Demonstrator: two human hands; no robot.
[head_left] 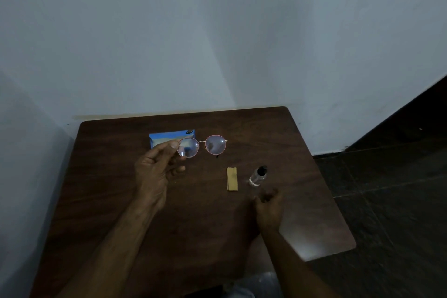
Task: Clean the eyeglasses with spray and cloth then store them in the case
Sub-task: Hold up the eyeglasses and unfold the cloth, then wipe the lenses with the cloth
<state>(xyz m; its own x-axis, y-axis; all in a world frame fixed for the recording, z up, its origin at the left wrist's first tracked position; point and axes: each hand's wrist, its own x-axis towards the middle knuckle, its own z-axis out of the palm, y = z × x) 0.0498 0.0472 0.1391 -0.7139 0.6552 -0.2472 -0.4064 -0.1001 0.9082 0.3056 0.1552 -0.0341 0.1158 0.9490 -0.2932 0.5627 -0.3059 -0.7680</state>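
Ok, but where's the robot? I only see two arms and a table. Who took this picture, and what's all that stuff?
There is no robot here, just a person. A camera worn on their head looks forward and down, so you see their own arms, as if through their eyes. The left hand pinches a pair of eyeglasses by one edge and holds them up over the brown table. Behind them lies a blue case. On the table sit a folded yellow cloth and, beside it, a small spray bottle with a dark cap. The right hand is blurry, close to the bottle. I see nothing in it and cannot tell how its fingers lie.
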